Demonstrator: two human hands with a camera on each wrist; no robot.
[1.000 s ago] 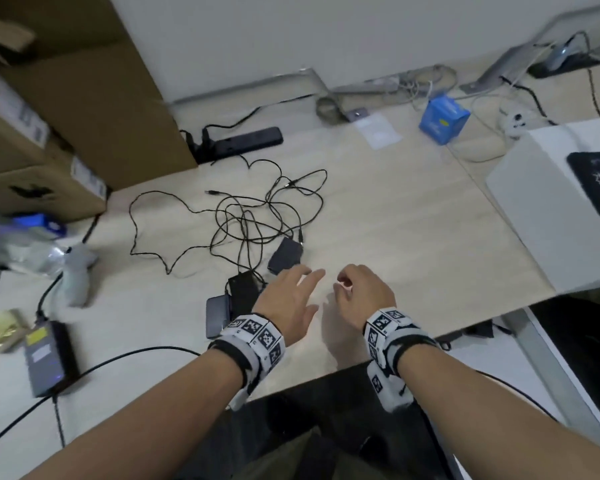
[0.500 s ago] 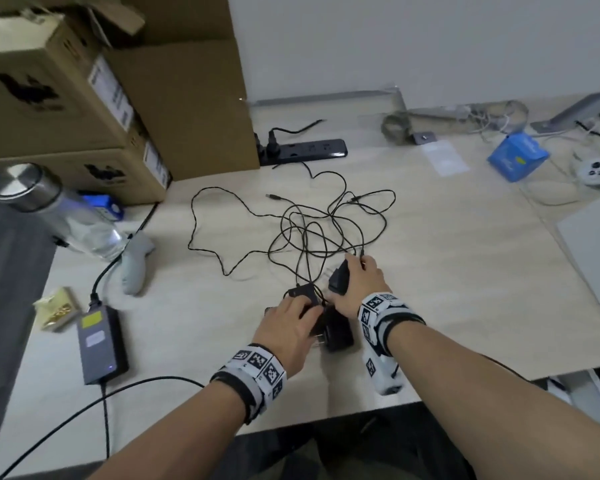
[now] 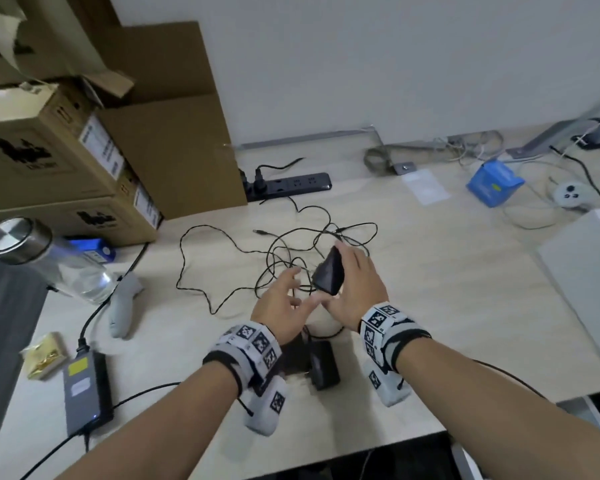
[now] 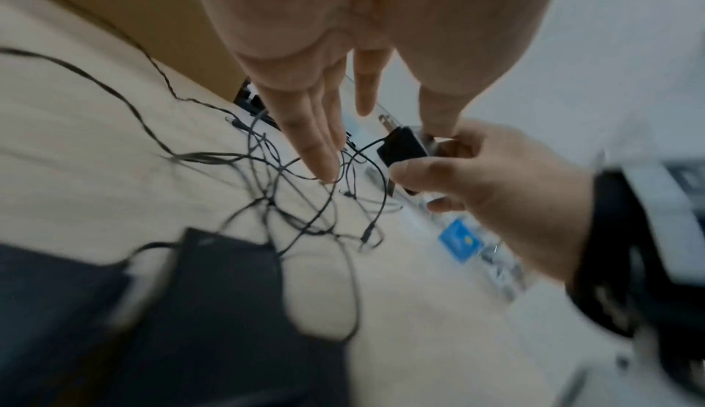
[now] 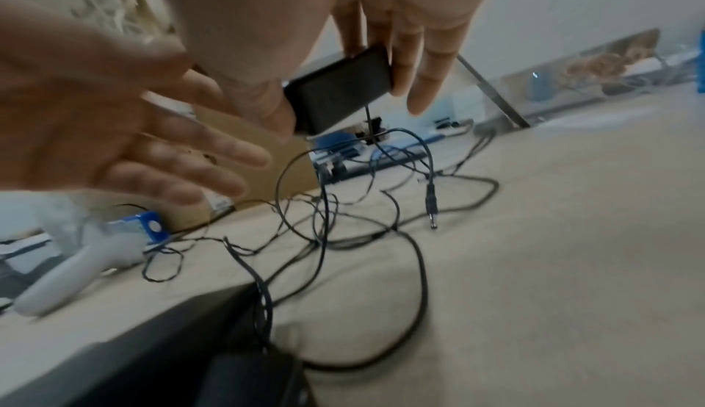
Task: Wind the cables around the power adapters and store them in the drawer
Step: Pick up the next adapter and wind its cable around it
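Note:
My right hand (image 3: 358, 284) grips a small black power adapter (image 3: 329, 276) and holds it tilted above the desk; its thin cable hangs down into a tangle of black cables (image 3: 274, 258). In the right wrist view the thumb and fingers (image 5: 414, 60) clamp the adapter (image 5: 339, 89). My left hand (image 3: 283, 306) hovers just left of it, fingers (image 4: 316, 142) straight and spread, holding nothing. More black adapters (image 3: 321, 365) lie near the front edge, partly hidden under my left wrist. No drawer is in view.
Stacked cardboard boxes (image 3: 84, 150) fill the back left, with a black power strip (image 3: 291, 183) beside them. A water bottle (image 3: 42, 258), a grey controller (image 3: 123, 306) and a laptop power brick (image 3: 84, 389) lie left. A blue box (image 3: 494, 181) and a white box (image 3: 589, 271) are on the right.
Both hands went down onto the adapters near the desk's front edge. The right hand has since lifted one adapter off the desk; the left hand has let go and opened.

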